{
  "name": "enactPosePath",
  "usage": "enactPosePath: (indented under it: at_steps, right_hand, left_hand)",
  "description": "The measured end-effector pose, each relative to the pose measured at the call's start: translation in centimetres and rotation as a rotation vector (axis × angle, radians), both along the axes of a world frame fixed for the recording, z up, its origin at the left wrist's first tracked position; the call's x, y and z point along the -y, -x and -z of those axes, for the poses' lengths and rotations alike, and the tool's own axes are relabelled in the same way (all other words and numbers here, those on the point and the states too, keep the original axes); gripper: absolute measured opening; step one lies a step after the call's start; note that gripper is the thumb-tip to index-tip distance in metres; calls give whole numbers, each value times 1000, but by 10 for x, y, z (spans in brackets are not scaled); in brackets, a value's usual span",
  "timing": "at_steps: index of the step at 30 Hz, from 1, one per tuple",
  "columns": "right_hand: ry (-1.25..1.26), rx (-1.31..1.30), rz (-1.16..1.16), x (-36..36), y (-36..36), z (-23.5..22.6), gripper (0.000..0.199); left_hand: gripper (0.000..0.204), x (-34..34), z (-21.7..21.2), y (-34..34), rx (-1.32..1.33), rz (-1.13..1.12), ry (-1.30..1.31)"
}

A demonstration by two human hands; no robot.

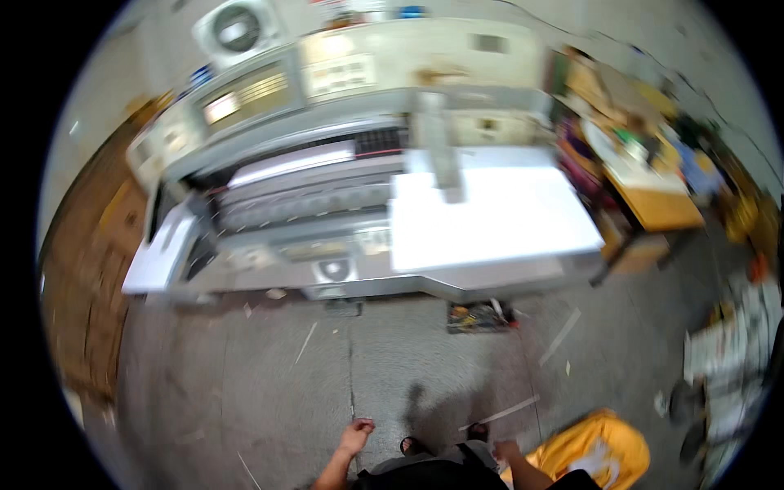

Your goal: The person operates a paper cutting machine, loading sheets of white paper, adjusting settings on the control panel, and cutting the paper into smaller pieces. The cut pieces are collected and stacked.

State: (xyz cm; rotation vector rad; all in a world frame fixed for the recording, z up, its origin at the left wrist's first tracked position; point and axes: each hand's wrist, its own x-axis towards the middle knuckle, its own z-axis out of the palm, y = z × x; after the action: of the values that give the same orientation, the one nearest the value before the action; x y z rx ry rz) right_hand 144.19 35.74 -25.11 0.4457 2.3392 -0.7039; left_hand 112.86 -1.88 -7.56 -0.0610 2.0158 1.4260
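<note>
My left hand [357, 435] hangs low above the grey floor, its fingers loosely curled with nothing in them. At the lower edge, my right hand [506, 451] hangs beside my leg; motion blur smears its fingers. It is nearest to a yellow sack [633, 447] with white scraps inside. Both hands are well apart from the large paper-working machine [359, 286] in front of me. A thick stack of white paper [498, 224] lies on the right part of its bed. More white sheets [159, 253] rest at its left end.
A lit screen [245, 98] sits on the machine's upper left. A tray of small items [479, 318] is under its front edge. On the right stands a cluttered wooden table [665, 211], with stacked white bundles [735, 335] nearer. Brown wooden boards or boxes [94, 278] line the left.
</note>
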Motion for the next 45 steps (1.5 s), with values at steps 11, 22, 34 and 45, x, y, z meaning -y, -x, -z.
enactPosePath:
  at_steps: [11,22,34,45]
  right_hand:
    - [319,-165,191,118,362,-119,35]
    - [313,-1174,-172,206,885,-401,23]
    - [-316,-1550,-190,237,1133,-599,45]
    - [-565,-1421,-17,244,1201,-626,28]
  left_hand:
    - [24,193,79,38,240,-866,-101]
    - [24,286,92,142,624,-1098,222]
    - [20,313,-80,527,-648,-787,787]
    - [20,279,-129,729,-886,-94,442]
